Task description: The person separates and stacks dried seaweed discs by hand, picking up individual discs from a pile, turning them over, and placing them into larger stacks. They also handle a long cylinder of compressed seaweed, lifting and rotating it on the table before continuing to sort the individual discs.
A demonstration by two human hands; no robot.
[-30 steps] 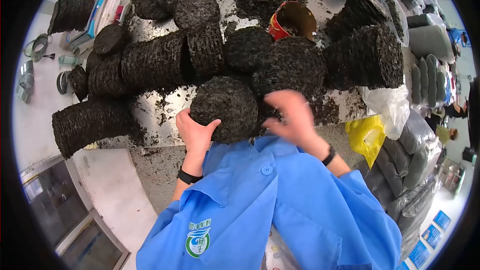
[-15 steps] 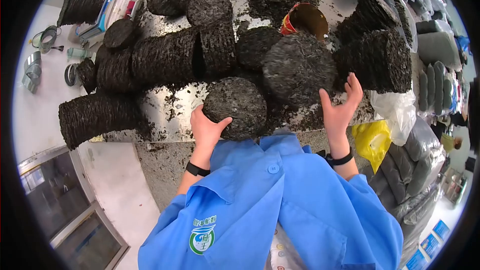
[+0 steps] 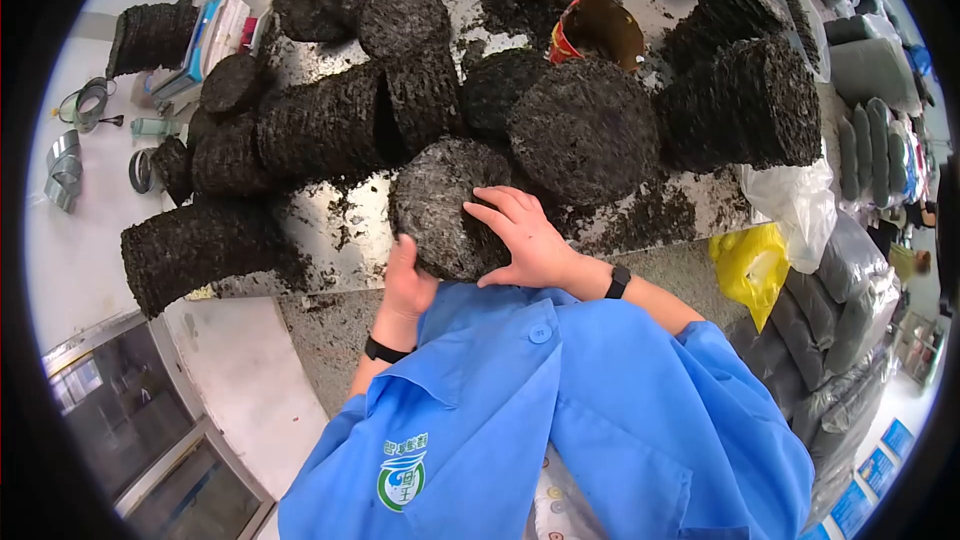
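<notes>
A dark, round stack of what looks like dried seaweed sheets (image 3: 437,202) is tilted up at the table's near edge, in front of my blue jacket. My left hand (image 3: 408,285) grips its lower left edge; one digit points up along the rim and the other fingers are mostly hidden. On its right side lies my right hand (image 3: 530,240), fingers spread across the top face and thumb near the lower edge. Just beyond, a larger round seaweed stack (image 3: 585,135) lies flat, touched by neither hand.
Long rolls of stacked seaweed (image 3: 325,120) line the table's left side. More stacks (image 3: 745,105) lean at right, beside a red tin (image 3: 600,30). Seaweed crumbs litter the metal tabletop (image 3: 350,205). A yellow bag (image 3: 750,265) and a clear plastic bag (image 3: 800,205) hang by the right edge.
My right hand has moved left, from beside the larger stack onto the near one. The near stack is tilted more, and my left hand has shifted slightly down its edge.
</notes>
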